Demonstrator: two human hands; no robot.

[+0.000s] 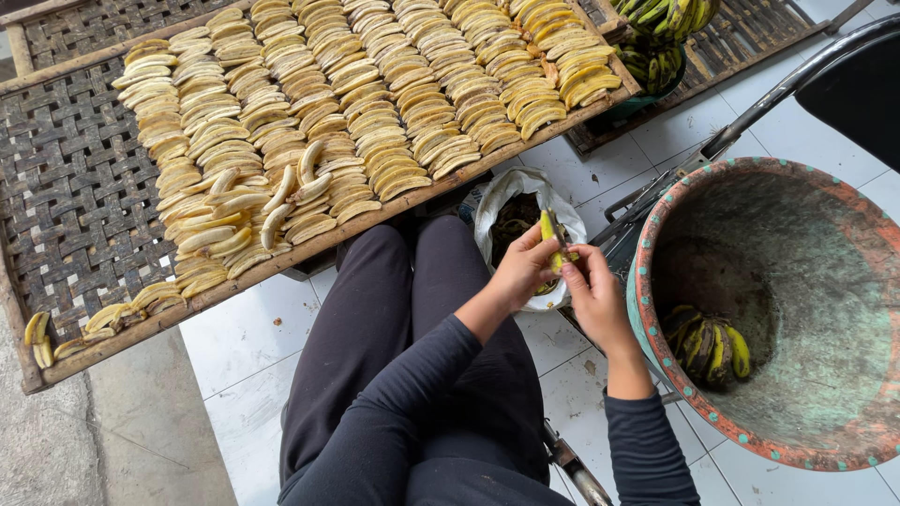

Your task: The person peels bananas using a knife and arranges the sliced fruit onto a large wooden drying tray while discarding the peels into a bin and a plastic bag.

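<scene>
Banana (547, 228) gripped in left hand (521, 272) above peel bag (497, 201), right hand (594, 292) pinched at its skin; woven tray (75, 187) mostly filled with peeled slices (near corner bare), few unpeeled bananas (711, 347) left in basin (844, 215).

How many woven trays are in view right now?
2. One tray in front of the knees holds the peeled bananas; a second tray lies top right, partly hidden. More may lie out of view.

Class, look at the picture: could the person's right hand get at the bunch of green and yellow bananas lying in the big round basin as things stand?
Probably yes: the big round basin is open-topped and beside the right hand, with nothing covering the bunch of green and yellow bananas. That hand is busy, though, on the banana.
</scene>
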